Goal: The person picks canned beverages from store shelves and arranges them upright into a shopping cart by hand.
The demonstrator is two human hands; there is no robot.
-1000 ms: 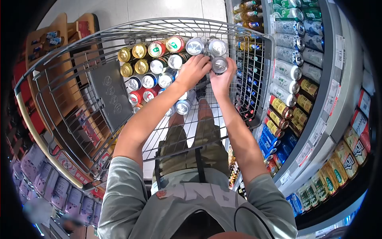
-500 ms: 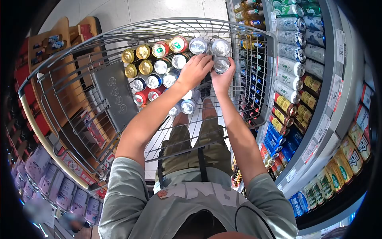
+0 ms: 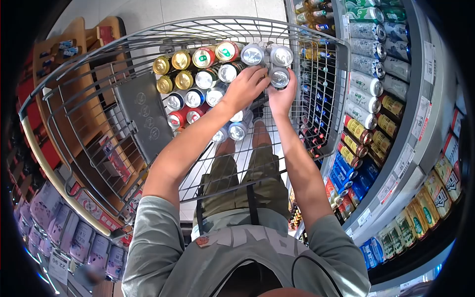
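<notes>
In the head view, my right hand (image 3: 283,96) is closed around a drink can (image 3: 280,77) with a silver top, standing upright in the shopping cart (image 3: 217,21). My left hand (image 3: 247,88) reaches across from the left, its bent fingers at the can's left side. Its palm side is hidden. Just beyond stand two more silver-topped cans, a left one (image 3: 253,54) and a right one (image 3: 282,56). Left of my hands, upright cans stand in rows, among them gold cans (image 3: 181,60), a red-and-green can (image 3: 226,51) and red cans (image 3: 194,115).
Shelves of cans (image 3: 366,81) with price tags (image 3: 423,116) run along the right. A grey folding flap (image 3: 143,114) sits at the cart's left. Beyond it are a wooden display stand (image 3: 74,99) and purple packs (image 3: 81,237). Pale floor tiles (image 3: 198,10) lie ahead.
The cart and its cans have shifted slightly in view. Both hands and the can have moved a little to the right in the picture; my hold looks the same.
</notes>
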